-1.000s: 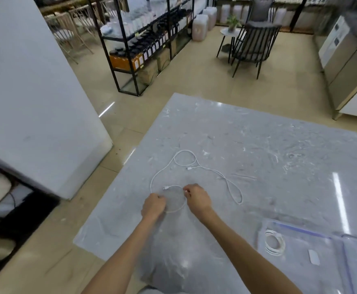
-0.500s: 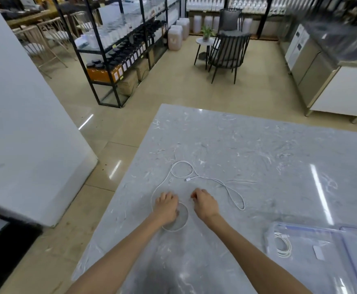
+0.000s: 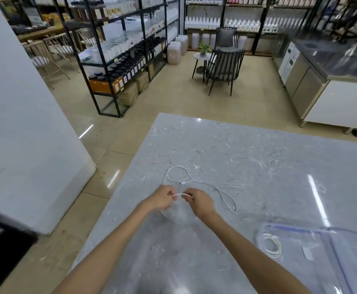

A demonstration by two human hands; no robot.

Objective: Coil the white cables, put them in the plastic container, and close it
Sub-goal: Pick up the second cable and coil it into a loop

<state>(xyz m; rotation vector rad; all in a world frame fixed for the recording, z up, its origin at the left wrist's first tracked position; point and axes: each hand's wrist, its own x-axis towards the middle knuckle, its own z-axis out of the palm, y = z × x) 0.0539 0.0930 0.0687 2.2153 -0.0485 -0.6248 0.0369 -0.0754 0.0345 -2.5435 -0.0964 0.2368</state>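
at the near left of the marble table (image 3: pixel 268 158): both hands work close together, a little way in from the table's left edge.
left hand (image 3: pixel 162 198): fingers curled, pinching one end of a short arched span of the loose white cable (image 3: pixel 229 201); nothing else in its grip.
right hand (image 3: pixel 200 201): fingers curled as well, thumb and forefinger nipping the other end of that same span.
gap between the hands: small; the cable bridges it in a low arch.
arms: both forearms bare, reaching forward from the bottom of the view and converging, the left from lower left, the right from lower right.
cable beyond the hands: the rest lies slack on the table, with a round loop just past the left hand, a plug end beside that loop, and a long narrow loop trailing off to the right of the right hand.
cable under the hands: a blurred curve of it shows below the left hand.
plastic container (image 3: pixel 296 229): clear with a blue edge, at the table's near right, well apart from the right hand.
coiled cable (image 3: pixel 274 246): a second white one, already wound, lying inside the container at its left end.
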